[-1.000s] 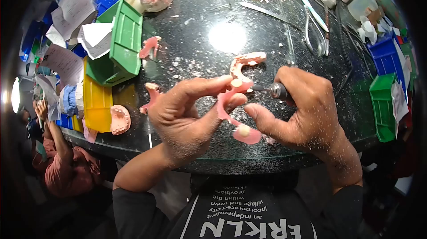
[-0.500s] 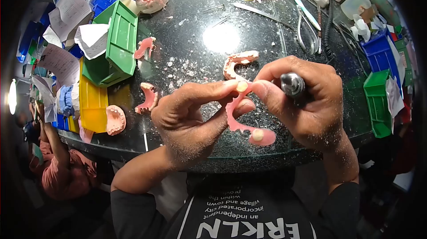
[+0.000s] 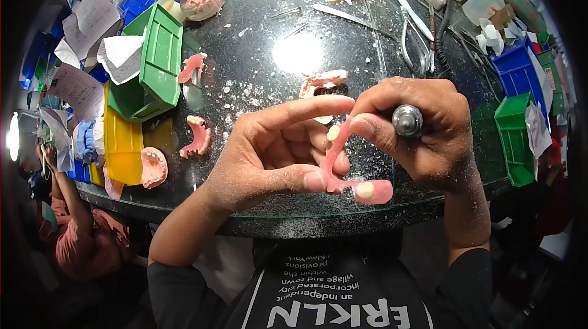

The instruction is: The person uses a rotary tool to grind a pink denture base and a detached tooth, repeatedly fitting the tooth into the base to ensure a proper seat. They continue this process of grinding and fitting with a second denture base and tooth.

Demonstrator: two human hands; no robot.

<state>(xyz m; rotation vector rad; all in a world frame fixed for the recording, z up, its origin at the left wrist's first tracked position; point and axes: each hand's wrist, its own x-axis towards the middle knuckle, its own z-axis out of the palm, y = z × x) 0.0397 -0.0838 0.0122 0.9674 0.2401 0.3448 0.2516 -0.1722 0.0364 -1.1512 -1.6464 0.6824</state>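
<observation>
Two hands at work: left hand point(image 3: 275, 151) pinches pink partial denture point(image 3: 343, 170) between thumb and fingers; right hand point(image 3: 416, 133) clenches rotary handpiece point(image 3: 407, 121), its bur now lifted off, steadying the denture's upper end above the counter point(image 3: 263, 65); inspection, apparently.

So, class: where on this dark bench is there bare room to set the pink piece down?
The widest free patch is around the light glare, between the green bin and the pliers, though it is dusty. The bench's far edge and both sides are crowded with tools, bins and papers.
</observation>
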